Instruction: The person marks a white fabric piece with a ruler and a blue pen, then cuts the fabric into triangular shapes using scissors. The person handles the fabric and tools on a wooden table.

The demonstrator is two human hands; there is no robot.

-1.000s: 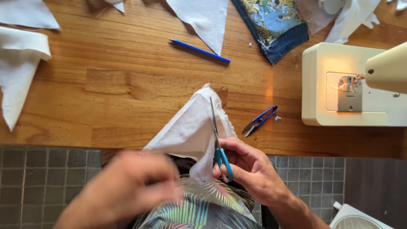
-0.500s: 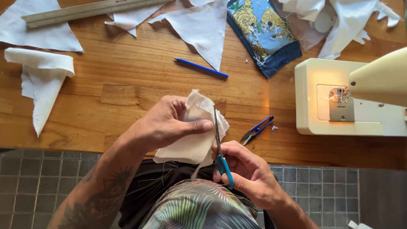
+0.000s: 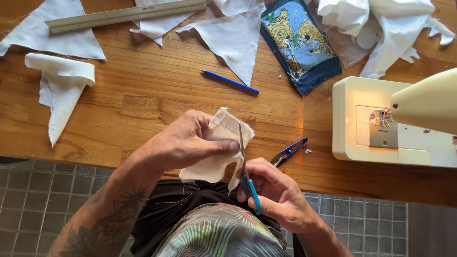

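Head view: left hand [image 3: 183,143] pinches cream fabric piece [image 3: 216,157], right hand [image 3: 278,195] grips scissors [image 3: 245,166]; blades beside left thumb, nick risk.

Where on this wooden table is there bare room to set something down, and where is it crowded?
Bare wood lies between the folded white strip at the left and the blue pen, down to the table's near edge. A narrower patch sits between the pen and the sewing machine, above the thread snips. The far edge is crowded: ruler, white fabric triangles, tiger-print cloth.

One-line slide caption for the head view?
Left hand pinches cream fabric; right hand works blue-handled scissors along its edge.
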